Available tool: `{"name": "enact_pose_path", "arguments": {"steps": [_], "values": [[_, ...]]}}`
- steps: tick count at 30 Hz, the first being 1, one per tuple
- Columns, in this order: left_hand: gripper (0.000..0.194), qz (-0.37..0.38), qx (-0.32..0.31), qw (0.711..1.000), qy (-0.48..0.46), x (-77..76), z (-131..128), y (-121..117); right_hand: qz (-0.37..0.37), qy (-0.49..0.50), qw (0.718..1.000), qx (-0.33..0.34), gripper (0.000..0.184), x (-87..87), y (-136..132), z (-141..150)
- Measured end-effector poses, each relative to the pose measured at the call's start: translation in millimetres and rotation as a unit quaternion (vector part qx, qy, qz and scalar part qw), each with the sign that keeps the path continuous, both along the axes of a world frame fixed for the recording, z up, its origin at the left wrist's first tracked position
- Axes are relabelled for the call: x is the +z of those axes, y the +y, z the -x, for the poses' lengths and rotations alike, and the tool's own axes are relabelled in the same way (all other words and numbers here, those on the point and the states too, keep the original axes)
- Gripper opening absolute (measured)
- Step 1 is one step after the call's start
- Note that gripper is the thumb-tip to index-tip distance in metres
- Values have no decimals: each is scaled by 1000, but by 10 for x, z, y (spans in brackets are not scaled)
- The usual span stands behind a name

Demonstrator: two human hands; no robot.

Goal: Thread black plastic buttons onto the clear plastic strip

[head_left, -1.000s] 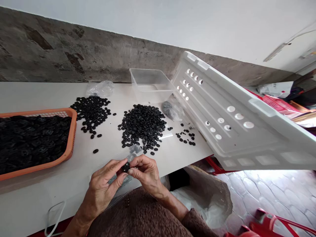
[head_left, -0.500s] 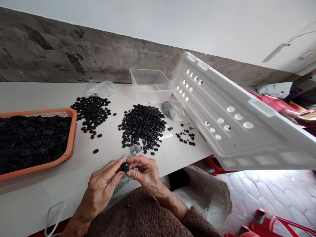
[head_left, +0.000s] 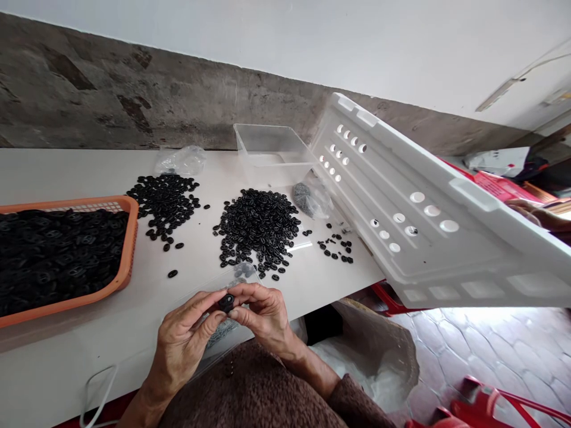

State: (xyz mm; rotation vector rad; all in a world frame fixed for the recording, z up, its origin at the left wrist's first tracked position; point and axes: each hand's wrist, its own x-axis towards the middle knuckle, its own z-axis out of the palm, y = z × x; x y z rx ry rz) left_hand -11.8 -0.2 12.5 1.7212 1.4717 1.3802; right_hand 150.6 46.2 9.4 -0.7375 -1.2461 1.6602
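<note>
Head view: the orange basket point(head_left: 127, 238) at the left edge of the white table point(head_left: 89, 321) is filled nearly to its rim with small black pieces; the clear plastic tub point(head_left: 272, 148) against the wall at the back looks empty; a crumpled clear bag point(head_left: 181, 159) lies left of the tub, its contents too faint to tell; a second clear bag point(head_left: 312, 199) just right of the tub holds a small grey mass; a white perforated tray point(head_left: 423, 214) leans tilted over the table's right end, with a black piece sitting in one or two of its round holes. Loose on the table lie a left pile of black pieces point(head_left: 165, 202), a larger middle pile point(head_left: 259, 229) and a few scattered pieces point(head_left: 335, 246) near the tray.

At the near edge the left hand point(head_left: 182, 342) and the right hand point(head_left: 265, 315) meet; thumb and forefinger of each are pinched together on one small black piece point(head_left: 226, 302), held between them just above a flat clear bag point(head_left: 223, 333) of grey bits.

Against the picture half a second ago: the hands and the pinched piece sit a shade lower; the grip is unchanged; piles, basket, tub and tray lie as they did; another person's hand point(head_left: 530, 211) at the far right edge is in nearly the same place.
</note>
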Motion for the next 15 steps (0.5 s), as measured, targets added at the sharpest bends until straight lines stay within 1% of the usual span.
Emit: {"name": "enact_pose_path", "arguments": {"steps": [4, 6, 11, 15], "values": [[29, -27, 4, 999, 29, 0, -24, -21, -82, -64, 994, -31, 27, 24, -17, -21], [29, -39, 11, 998, 40, 5, -39, -25, -112, -94, 988, -41, 26, 24, -27, -28], [27, -57, 23, 996, 63, 18, -71, -17, -149, -117, 981, -47, 25, 17, -38, -25], [26, -63, 27, 995, 76, 32, -88, -15, -169, -120, 977, -53, 23, 53, -28, -25]]}}
